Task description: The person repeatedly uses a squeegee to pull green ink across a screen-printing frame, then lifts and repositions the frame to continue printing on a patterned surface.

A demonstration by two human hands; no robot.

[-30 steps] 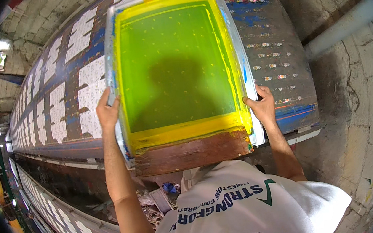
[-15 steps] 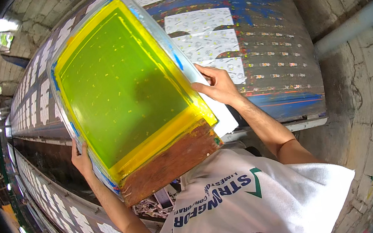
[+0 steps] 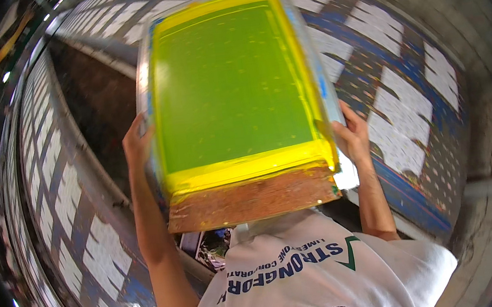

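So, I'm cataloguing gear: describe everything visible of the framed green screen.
The framed green screen is rectangular: a green sheet with yellowish specks, a yellow border and a pale, blue-smeared frame. A brown, wooden-looking board spans its near end. The left hand and right hand grip opposite sides, holding it before the white shirt.

Lime green ringed in yellow

The screen (image 3: 232, 88) is green, scattered with yellowish flecks, inside a bright yellow border (image 3: 248, 169). Its silvery frame (image 3: 333, 107) bears blue smears; the lower board (image 3: 251, 200) is reddish brown. The shirt (image 3: 346, 284) is white with dark blue lettering and a green mark. The right-hand desk (image 3: 441, 161) is dark grey, streaked blue and dotted pale; its sheets (image 3: 399, 139) are white, faintly patterned.
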